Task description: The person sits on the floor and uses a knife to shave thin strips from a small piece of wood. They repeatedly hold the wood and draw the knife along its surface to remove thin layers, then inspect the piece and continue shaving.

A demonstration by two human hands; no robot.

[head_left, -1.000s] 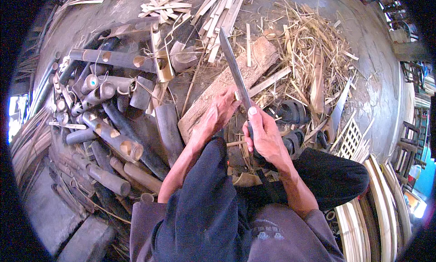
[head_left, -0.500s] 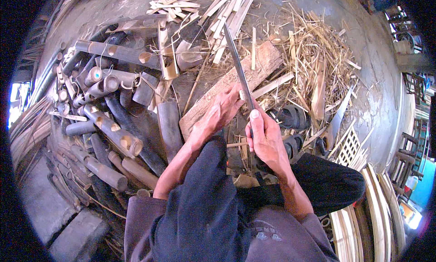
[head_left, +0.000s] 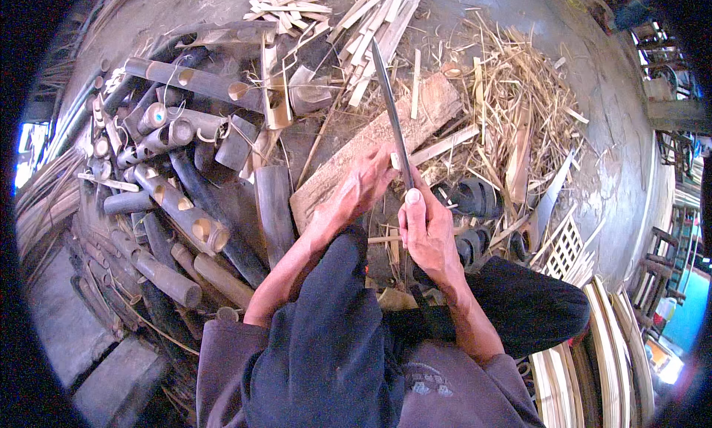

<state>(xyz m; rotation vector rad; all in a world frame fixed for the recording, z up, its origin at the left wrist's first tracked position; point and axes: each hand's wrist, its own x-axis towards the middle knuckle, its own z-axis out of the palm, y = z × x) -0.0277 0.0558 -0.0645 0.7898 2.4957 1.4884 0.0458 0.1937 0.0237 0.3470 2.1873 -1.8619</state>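
Note:
My right hand (head_left: 429,235) grips a long knife (head_left: 389,101), its thumb pressed along the back end of the blade. The narrow dark blade points away from me and slightly left. My left hand (head_left: 357,187) is closed on a small pale bamboo piece (head_left: 396,162), which lies against the blade just ahead of my right hand. Most of that piece is hidden by the fingers and the blade. Beneath and beyond both hands, a rough wooden block (head_left: 434,101) lies at a slant on the ground.
Cut bamboo tubes (head_left: 167,205) are heaped on the left. Pale split strips (head_left: 378,24) lie at the far side, with a pile of shavings (head_left: 530,87) to the right. Sandals (head_left: 478,196) sit near my right knee. Long slats (head_left: 604,354) stand at lower right.
The view has shifted slightly. Both hands keep nearly the same pose, with the blade and the bamboo piece still together.

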